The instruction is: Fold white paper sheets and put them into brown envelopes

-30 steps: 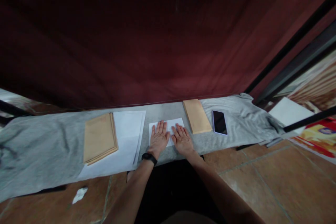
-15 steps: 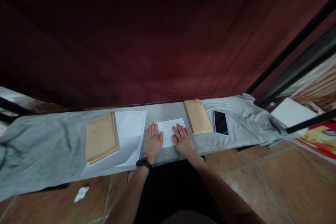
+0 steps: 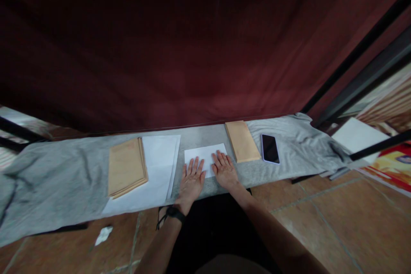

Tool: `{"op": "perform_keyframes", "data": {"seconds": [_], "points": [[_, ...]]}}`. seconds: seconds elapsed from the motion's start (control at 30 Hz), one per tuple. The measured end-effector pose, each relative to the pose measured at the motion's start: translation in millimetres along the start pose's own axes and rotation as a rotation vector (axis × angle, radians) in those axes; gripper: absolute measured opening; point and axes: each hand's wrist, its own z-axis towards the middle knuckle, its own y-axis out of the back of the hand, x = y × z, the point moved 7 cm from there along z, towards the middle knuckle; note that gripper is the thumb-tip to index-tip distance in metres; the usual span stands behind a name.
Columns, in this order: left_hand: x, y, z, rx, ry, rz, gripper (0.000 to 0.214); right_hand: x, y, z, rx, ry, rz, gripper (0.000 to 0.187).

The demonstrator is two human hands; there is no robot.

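A small folded white paper (image 3: 202, 155) lies on a grey cloth (image 3: 64, 171) spread along a low ledge. My left hand (image 3: 192, 182) lies flat with its fingers stretched out, its fingertips on the paper's near left edge; a black band is on that wrist. My right hand (image 3: 224, 170) lies flat and open on the paper's right near corner. Neither hand holds anything.
Left of the paper sits a stack of brown envelopes (image 3: 126, 172) on large white sheets (image 3: 157, 167). To the right lie one brown envelope (image 3: 242, 141) and a dark phone (image 3: 270, 148). A dark red curtain (image 3: 192, 51) hangs behind. A white scrap (image 3: 103, 235) lies on the tiled floor.
My left hand slid off the paper to its left edge, then drew back toward me so only its fingertips touch it. My right hand stayed on the paper's right side.
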Motion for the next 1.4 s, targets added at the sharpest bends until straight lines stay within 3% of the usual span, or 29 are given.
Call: {"op": "perform_keyframes", "data": {"seconds": [0.53,0.83,1.13,1.4], "points": [[1.7,0.9,-4.3,-0.031,-0.036,0.010,0.054,-10.3,17.6,-40.9,-0.126,-0.043,-0.051,0.054],[1.5,2.5,-4.6,-0.015,-0.017,0.005,0.054,27.4,21.1,-49.0,-0.015,0.105,0.027,0.050],[12.5,7.3,-17.8,-0.228,0.175,-0.049,0.063,6.5,26.8,-58.7,-0.053,-0.001,-0.008,0.059],[17.8,11.1,-27.2,-0.274,0.259,-0.066,0.060,-3.0,32.0,-68.6,-0.100,-0.046,-0.045,0.060]]}}
